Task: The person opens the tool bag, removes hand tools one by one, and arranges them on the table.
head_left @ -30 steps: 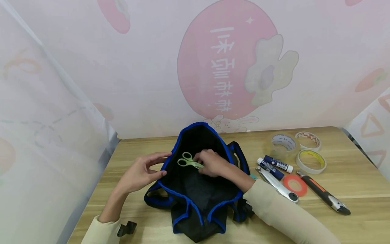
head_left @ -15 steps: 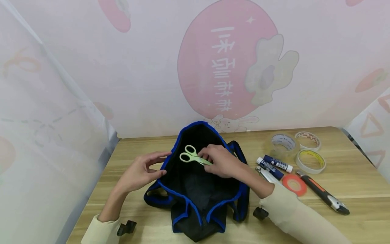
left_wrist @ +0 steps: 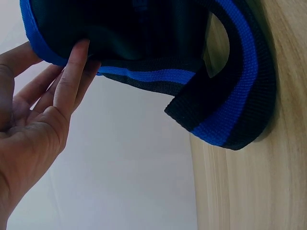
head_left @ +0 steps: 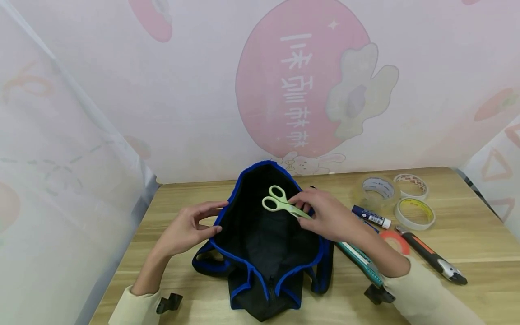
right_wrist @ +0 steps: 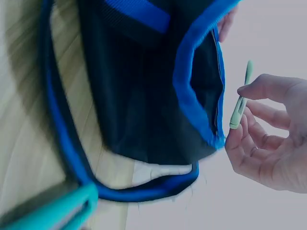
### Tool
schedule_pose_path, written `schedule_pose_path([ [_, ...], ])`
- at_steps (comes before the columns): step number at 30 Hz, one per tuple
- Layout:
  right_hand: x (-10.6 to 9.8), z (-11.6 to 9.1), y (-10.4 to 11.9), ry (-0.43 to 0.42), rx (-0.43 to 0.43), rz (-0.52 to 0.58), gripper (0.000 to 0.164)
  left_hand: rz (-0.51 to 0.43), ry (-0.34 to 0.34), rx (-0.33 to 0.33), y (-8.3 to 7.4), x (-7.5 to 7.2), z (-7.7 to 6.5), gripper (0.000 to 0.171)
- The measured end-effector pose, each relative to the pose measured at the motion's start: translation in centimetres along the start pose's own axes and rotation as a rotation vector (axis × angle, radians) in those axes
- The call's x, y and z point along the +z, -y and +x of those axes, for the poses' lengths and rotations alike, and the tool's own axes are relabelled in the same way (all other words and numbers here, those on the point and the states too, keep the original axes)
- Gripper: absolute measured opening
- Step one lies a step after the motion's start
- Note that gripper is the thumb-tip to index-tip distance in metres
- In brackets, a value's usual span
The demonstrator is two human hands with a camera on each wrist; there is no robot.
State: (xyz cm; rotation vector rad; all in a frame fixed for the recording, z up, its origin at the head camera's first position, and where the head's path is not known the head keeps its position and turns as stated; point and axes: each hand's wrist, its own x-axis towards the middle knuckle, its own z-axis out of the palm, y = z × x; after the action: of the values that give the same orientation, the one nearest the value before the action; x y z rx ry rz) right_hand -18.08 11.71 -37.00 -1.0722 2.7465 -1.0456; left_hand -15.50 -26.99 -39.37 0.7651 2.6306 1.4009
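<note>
A black bag with blue trim stands on the table with its mouth spread wide. My left hand grips the bag's left rim; in the left wrist view the thumb and fingers lie on either side of the blue edging. Pale green scissors are pinched by my right hand above the right side of the bag's mouth, handle loops pointing left. The right wrist view shows the scissors edge-on between thumb and fingers, outside the rim.
Right of the bag lie a teal cutter, a glue stick, red tape and a black-orange utility knife. Several tape rolls, including one of clear tape, are farther back. A printed cloth hangs behind the table.
My right hand has risen from inside the bag and moved right with the scissors. This uncovers the teal cutter, while the forearm now covers other tools. My left hand stays on the rim.
</note>
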Motion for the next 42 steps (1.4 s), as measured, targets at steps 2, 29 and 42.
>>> schedule_pose_path([
  [2, -0.5, -0.8, -0.5, -0.010, 0.018, 0.002, 0.037, 0.004, -0.001, 0.001, 0.0, 0.0, 0.0, 0.061],
  [29, -3.5, -12.3, -9.9, -0.180, 0.140, -0.096, 0.039, -0.038, 0.004, -0.023, 0.3, 0.2, -0.3, 0.061],
  [42, -5.2, -18.8, -14.8, -0.225, 0.292, -0.217, 0.044, -0.030, 0.006, -0.028, 0.3, 0.0, -0.2, 0.061],
])
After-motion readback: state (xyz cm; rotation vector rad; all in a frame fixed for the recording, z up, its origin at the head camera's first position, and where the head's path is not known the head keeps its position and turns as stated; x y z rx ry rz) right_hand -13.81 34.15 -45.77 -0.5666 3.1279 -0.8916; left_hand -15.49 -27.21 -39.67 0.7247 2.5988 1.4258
